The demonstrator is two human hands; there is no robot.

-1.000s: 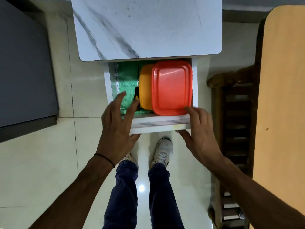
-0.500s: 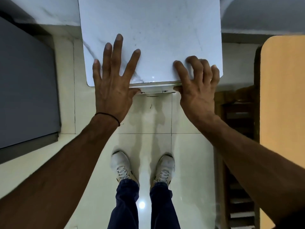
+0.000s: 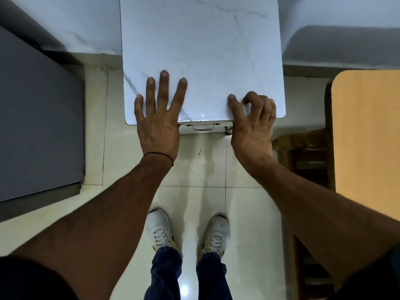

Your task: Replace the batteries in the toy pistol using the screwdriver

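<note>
No toy pistol, screwdriver or batteries are in view. A small white marble-patterned cabinet stands in front of me, its drawer pushed in so that only the front with a metal handle shows under the top's edge. My left hand lies flat on the front left of the top, fingers straight and spread. At the front right corner my right hand rests on the top with loosely curled fingers, holding nothing; its thumb is hidden.
A dark grey unit stands close on the left. A light wooden tabletop and a dark wooden chair are on the right. My feet in white shoes stand on pale floor tiles below the cabinet.
A second ago the drawer was open, showing red and orange boxes. Both hands pushed it in and then came to rest on the cabinet top. The right fingers have curled more.
</note>
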